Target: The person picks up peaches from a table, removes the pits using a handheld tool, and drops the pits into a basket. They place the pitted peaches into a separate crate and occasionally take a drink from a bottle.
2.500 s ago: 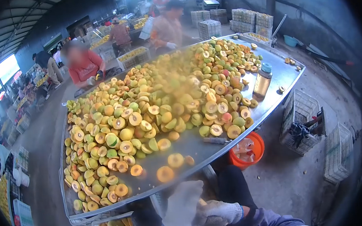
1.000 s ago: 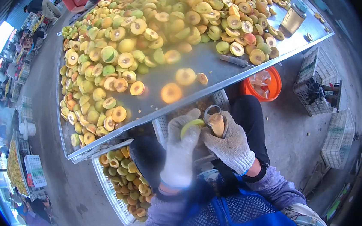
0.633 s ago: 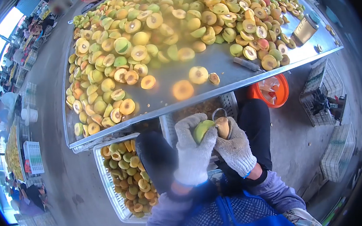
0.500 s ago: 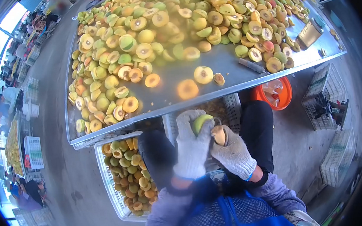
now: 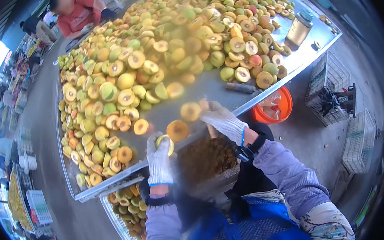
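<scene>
My left hand (image 5: 159,161), in a white knitted glove, grips a yellow-green peach half (image 5: 168,146) in front of the table's near edge. My gloved right hand (image 5: 225,122) reaches over that edge, with a wooden-handled tool (image 5: 212,131) held in it, pointing down below the palm. The tool's working end is hidden. The right fingertips are beside a cut peach half (image 5: 191,111) lying on the metal table (image 5: 254,98). Another cut peach half (image 5: 177,131) lies between my two hands. A large heap of halved peaches (image 5: 124,80) covers much of the tabletop.
A second handled tool (image 5: 240,87) and a lidded bottle (image 5: 299,29) are on the table's right. Below stand an orange bucket (image 5: 286,104), a white crate (image 5: 114,218) of peach halves and grey crates (image 5: 328,85). A person (image 5: 78,15) in red works across the table.
My hands were together before my lap; they have parted, left hand leftward with a peach half, right hand forward to the table edge. The view has tilted up, showing the person opposite.
</scene>
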The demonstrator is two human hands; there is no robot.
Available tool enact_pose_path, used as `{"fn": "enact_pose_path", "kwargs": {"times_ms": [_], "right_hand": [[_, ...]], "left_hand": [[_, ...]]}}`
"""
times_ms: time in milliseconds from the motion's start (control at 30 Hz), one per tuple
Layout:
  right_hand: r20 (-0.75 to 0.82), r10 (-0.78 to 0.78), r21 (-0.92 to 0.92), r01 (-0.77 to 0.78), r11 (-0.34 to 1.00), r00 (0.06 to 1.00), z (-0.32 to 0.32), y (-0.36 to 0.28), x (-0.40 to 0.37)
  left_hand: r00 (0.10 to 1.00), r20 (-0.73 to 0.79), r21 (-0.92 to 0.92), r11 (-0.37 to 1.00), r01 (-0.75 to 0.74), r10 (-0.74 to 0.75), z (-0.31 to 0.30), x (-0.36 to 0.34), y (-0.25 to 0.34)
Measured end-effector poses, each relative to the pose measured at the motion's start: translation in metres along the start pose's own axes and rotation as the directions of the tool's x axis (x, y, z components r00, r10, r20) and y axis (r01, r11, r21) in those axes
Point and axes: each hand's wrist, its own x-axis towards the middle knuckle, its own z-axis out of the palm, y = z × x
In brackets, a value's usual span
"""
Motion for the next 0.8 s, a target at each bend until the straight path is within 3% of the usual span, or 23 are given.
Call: {"fn": "enact_pose_path", "kwargs": {"times_ms": [33,67,167,200,233,333,367,433,500,600,733,767,800], "right_hand": [[0.012,-0.005,-0.026,0.005,1.0,1.0,-0.002,-0.001,0.009],[-0.164,-0.216,-0.254,0.171,0.952,0.962,-0.003,0.0,0.013],[-0.211,-0.504,-0.733,0.205,0.648,0.837,-0.037,0.006,0.041],[-0.265,-0.569,-0.782,0.172,0.6,0.779,-0.049,0.007,0.043],[-0.307,-0.582,-0.829,0.089,0.553,0.753,-0.062,0.014,0.054],[-0.211,-0.643,-0.95,0.002,0.314,0.737,-0.098,0.035,0.071],[-0.155,-0.539,-0.963,-0.006,0.268,0.828,-0.104,0.039,0.074],[-0.171,-0.566,-0.982,-0.095,0.162,0.807,-0.101,0.051,0.085],[-0.174,-0.513,-0.983,-0.116,0.144,0.841,-0.099,0.053,0.093],[-0.085,-0.569,-0.977,0.044,0.208,0.818,-0.096,0.042,0.08],[-0.306,-0.711,-0.82,0.205,0.535,0.633,-0.073,0.002,0.04],[-0.386,-0.61,-0.663,0.251,0.705,0.692,-0.066,-0.009,0.026],[-0.435,-0.493,-0.471,0.276,0.838,0.753,-0.059,-0.018,0.013]], "left_hand": [[1.0,-0.009,0.011,1.0,-0.018,0.018,0.003,0.002,0.001],[0.999,-0.024,0.022,0.999,-0.031,0.032,0.003,0.002,0.001],[1.0,-0.002,-0.078,0.997,-0.006,0.005,-0.001,0.012,-0.006],[1.0,0.006,-0.109,0.994,0.025,-0.025,-0.003,0.011,-0.003],[1.0,0.003,-0.158,0.987,0.016,-0.015,-0.005,0.016,-0.009],[0.999,-0.007,-0.127,0.991,-0.043,0.042,-0.007,0.016,-0.022],[0.996,0.001,-0.087,0.992,-0.093,0.093,-0.007,0.017,-0.026],[0.998,-0.009,-0.096,0.993,-0.068,0.068,-0.004,0.016,-0.022],[0.997,0.001,-0.07,0.995,-0.078,0.078,-0.006,0.017,-0.023],[0.999,0.011,-0.064,0.997,-0.034,0.035,-0.006,0.015,-0.015],[0.998,0.064,-0.075,0.997,-0.026,0.031,-0.007,0.013,-0.011],[0.997,0.078,-0.069,0.997,-0.023,0.029,-0.008,0.011,-0.01],[0.958,0.166,0.097,0.963,-0.251,0.233,-0.013,0.012,-0.016]]}}
